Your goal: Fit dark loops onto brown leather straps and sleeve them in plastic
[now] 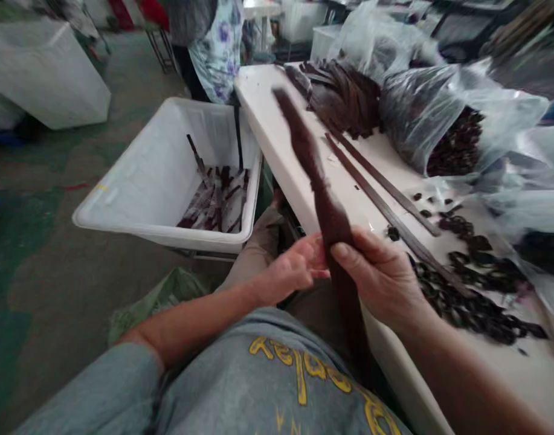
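Note:
A long, dark brown belt strap stretches from my lap up over the table's near edge, with wide and narrow stretches along it. My right hand is closed around it, thumb flat on its upper face. At the strap's left edge, my left hand has its fingers curled against it, the tips partly hidden behind. Two slim brown straps lie on the white table beyond my right hand. Near that wrist are scattered small black loops.
A white plastic tub at the left holds several dark strips. Further back are a pile of brown straps and a clear plastic bag of small dark pieces. A person in a flowered garment stands behind the tub.

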{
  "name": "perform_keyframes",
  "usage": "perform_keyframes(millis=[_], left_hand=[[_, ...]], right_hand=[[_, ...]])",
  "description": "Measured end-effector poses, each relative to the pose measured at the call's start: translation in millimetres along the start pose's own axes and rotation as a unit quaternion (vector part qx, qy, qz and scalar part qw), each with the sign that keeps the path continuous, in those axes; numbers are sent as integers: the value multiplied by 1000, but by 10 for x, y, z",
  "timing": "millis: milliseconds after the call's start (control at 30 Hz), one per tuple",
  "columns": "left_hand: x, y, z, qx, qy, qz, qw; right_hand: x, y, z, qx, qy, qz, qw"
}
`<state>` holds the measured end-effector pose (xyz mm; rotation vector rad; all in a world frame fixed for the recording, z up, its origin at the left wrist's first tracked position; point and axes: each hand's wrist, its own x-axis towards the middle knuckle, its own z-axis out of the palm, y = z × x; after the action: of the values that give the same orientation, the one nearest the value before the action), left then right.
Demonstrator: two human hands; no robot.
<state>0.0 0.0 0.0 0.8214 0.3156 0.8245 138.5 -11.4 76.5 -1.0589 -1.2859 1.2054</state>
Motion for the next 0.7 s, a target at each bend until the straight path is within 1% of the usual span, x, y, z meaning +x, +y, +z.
perform_keyframes(millis=[33, 67, 100, 133, 167, 200, 233, 300, 367, 433, 500, 567, 633, 667, 700], left_hand=[[36, -48, 141, 22, -71, -38, 997], [71, -94, 268, 44, -125, -73, 989], [101, -133, 370, 66, -164, -103, 979], [124, -161, 439, 88, -187, -128, 970], [138, -178, 471, 109, -197, -148, 963], [141, -185, 466, 130, -193, -164, 959], [136, -184, 426, 150, -176, -176, 957], [110, -173, 268, 198, -124, -193, 953], [81, -171, 73, 229, -86, -212, 946], [67, -187, -75, 258, -66, -233, 935], [82, -223, -116, 270, -70, -245, 929], [144, -281, -40, 261, -89, -244, 930], [254, -366, 124, 245, -109, -237, 934], [321, -416, 224, 240, -115, -235, 935], [391, -470, 330, 237, -123, -236, 934]], right_hand=[[32, -113, 20, -3, 7, -32, 999], [60, -225, 27, -6, 18, -65, 998], [83, -333, 9, -9, 36, -97, 995], [99, -433, -41, -15, 61, -129, 990], [106, -522, -128, -27, 94, -165, 981], [100, -596, -252, -37, 133, -202, 970], [74, -654, -411, -45, 175, -234, 955], [-54, -710, -795, -51, 259, -269, 926], [-300, -690, -1192, -39, 339, -255, 905], [-643, -613, -1516, -24, 416, -193, 889], [-1037, -514, -1739, -17, 483, -136, 865], [-1443, -428, -1888, -29, 552, -110, 826], [-1833, -381, -1994, -73, 613, -87, 782], [-2009, -375, -2030, -104, 622, -57, 774], [-2161, -380, -2049, -137, 603, -12, 786]])
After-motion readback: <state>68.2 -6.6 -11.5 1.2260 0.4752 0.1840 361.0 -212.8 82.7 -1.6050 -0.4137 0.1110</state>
